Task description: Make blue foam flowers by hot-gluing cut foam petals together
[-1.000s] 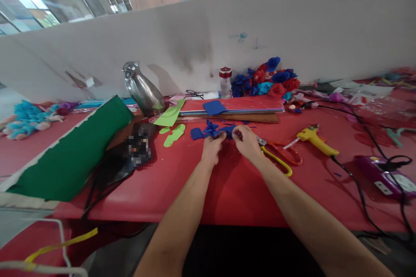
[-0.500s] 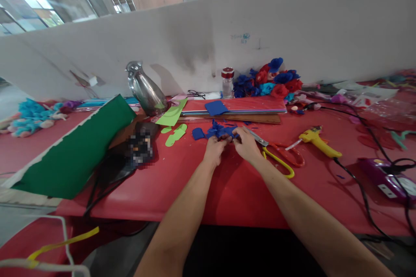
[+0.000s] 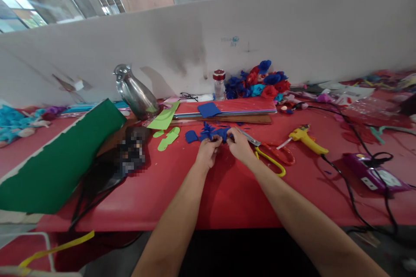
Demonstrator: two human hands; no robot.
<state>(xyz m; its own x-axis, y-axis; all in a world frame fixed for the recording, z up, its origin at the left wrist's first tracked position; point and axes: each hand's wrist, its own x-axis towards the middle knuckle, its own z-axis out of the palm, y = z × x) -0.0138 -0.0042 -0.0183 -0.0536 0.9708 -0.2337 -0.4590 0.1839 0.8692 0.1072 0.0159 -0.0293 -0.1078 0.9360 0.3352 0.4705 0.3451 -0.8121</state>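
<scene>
My left hand (image 3: 208, 151) is closed in a pinch at the middle of the red table. Just right of it my right hand (image 3: 239, 143) is also pinching. Between the fingertips a blue cut piece (image 3: 222, 134) shows, partly hidden by the fingers. Behind the left hand lies a heap of small blue petal-like pieces (image 3: 206, 130), with a rounded blue piece (image 3: 191, 136) to its left. Scissors (image 3: 270, 160) with one yellow and one red handle rest beside my right hand, blades pointing toward the blue pieces.
Yellow glue gun (image 3: 307, 139) and purple power strip (image 3: 373, 175) with black cables are on the right. A steel jug (image 3: 138, 97), green sheet (image 3: 61, 160) and black bag (image 3: 100, 173) stand left. Behind are stacked sheets (image 3: 253, 106), a red-lidded jar (image 3: 219, 86) and artificial flowers (image 3: 269, 82).
The view has shifted, so most things appear a little further left. My hands stay close together at the blue piece, with slightly more space between their fingertips.
</scene>
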